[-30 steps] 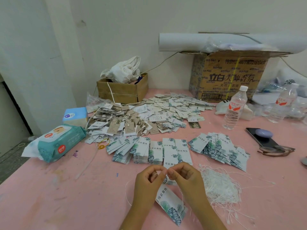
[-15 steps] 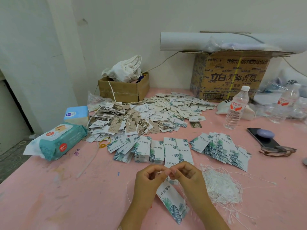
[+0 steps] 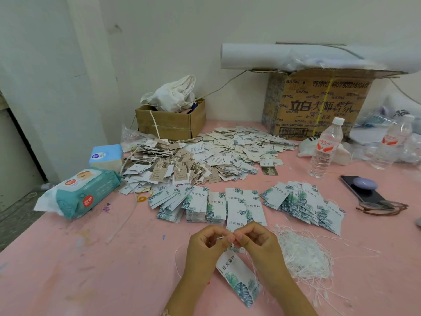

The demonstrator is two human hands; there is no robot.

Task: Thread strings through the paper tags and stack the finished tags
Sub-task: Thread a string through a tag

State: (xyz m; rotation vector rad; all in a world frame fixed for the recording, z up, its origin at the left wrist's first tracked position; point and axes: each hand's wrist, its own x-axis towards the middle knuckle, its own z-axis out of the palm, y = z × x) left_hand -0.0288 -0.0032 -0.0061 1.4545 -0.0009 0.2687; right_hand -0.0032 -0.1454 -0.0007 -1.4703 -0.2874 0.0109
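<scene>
Just left of the string pile (image 3: 303,254), the tag (image 3: 237,277) is pinched at its top, with a thin string (image 3: 175,258), by the curled left hand (image 3: 206,244) and right hand (image 3: 257,242); light, bendy card, probably best gripped near the hole.

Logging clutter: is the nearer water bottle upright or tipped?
Upright: the nearer water bottle stands on its base, white cap on top.

white paper tag (image 3: 237,278) with teal leaf print, hanging tilted, top end raised, lower end near desk (image 3: 68,270). thin white string (image 3: 175,258) looping off to its left. tangled loose strings (image 3: 303,254) just right. leaf tags (image 3: 216,206) in overlapping rows behind; fanned stack (image 3: 303,204) farther right.
</scene>
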